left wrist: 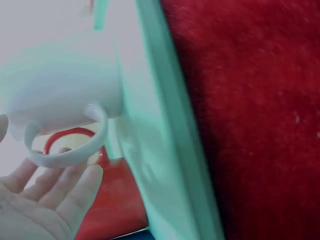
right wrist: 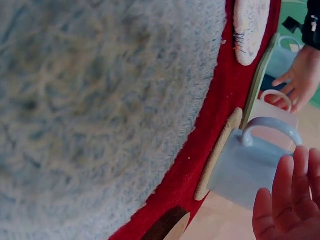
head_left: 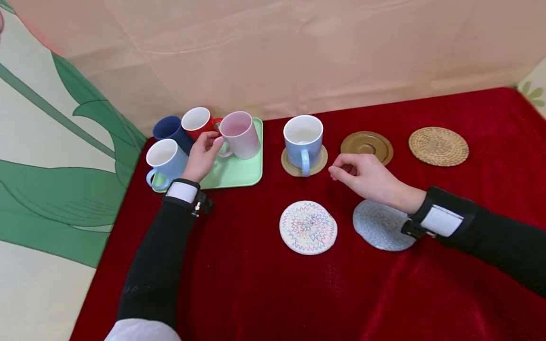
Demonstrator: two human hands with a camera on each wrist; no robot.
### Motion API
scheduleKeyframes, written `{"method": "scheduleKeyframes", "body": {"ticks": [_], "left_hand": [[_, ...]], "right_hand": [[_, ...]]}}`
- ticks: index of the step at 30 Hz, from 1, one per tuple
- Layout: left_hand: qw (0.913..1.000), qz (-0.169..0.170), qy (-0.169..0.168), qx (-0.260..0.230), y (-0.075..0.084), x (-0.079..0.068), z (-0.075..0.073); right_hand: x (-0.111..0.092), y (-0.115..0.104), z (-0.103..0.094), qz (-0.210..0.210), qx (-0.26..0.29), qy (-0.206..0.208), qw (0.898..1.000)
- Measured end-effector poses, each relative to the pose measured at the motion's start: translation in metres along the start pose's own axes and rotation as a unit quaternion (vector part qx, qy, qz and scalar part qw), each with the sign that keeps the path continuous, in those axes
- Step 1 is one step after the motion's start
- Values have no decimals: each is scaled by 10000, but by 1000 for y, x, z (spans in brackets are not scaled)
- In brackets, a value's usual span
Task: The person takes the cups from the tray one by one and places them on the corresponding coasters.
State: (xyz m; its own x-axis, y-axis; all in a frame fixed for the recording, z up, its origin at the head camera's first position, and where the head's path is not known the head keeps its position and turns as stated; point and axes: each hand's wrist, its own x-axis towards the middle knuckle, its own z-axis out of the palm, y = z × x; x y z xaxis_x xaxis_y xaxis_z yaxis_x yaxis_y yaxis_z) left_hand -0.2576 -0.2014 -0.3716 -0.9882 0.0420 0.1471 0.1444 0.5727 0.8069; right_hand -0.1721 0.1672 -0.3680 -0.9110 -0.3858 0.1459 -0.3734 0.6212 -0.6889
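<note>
On the green tray (head_left: 232, 173), a pink mug (head_left: 241, 137) stands upright with its handle toward my left hand (head_left: 203, 156). In the left wrist view, the fingers (left wrist: 80, 192) reach the pink mug's handle (left wrist: 67, 157) without curling round it; whether they touch it is hard to tell. My right hand (head_left: 373, 179) hovers, loosely bent and holding nothing, just right of a light blue mug (head_left: 304, 139). That mug rests on a round beige coaster (head_left: 287, 166). In the right wrist view, the right fingers (right wrist: 282, 185) appear in front of the blue mug.
A red mug (head_left: 198, 121), a navy mug (head_left: 174, 132) and another light blue mug (head_left: 168, 161) crowd the tray's left side. Around the right hand lie a brown wooden coaster (head_left: 362, 142), a woven straw coaster (head_left: 438, 146), a grey coaster (head_left: 377, 227) and a zigzag-patterned white coaster (head_left: 308, 227).
</note>
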Motion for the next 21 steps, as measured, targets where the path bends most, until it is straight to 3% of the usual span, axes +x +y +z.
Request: {"method": "scheduleKeyframes", "body": {"ticks": [5, 12, 16, 21], "left_hand": [[9993, 70, -123, 353, -5, 0, 4], [9984, -3, -442, 344, -4, -9, 4], [9963, -247, -768, -304, -2, -16, 4], [9827, -711, -1108, -1300, 2, -26, 5]], "right_hand": [[-4, 0, -1, -12, -4, -151, 9999], [-6, -1, 0, 34, 48, -324, 9995], [-6, -1, 0, -41, 85, -320, 9994], [-8, -3, -1, -160, 133, -304, 9993]]}}
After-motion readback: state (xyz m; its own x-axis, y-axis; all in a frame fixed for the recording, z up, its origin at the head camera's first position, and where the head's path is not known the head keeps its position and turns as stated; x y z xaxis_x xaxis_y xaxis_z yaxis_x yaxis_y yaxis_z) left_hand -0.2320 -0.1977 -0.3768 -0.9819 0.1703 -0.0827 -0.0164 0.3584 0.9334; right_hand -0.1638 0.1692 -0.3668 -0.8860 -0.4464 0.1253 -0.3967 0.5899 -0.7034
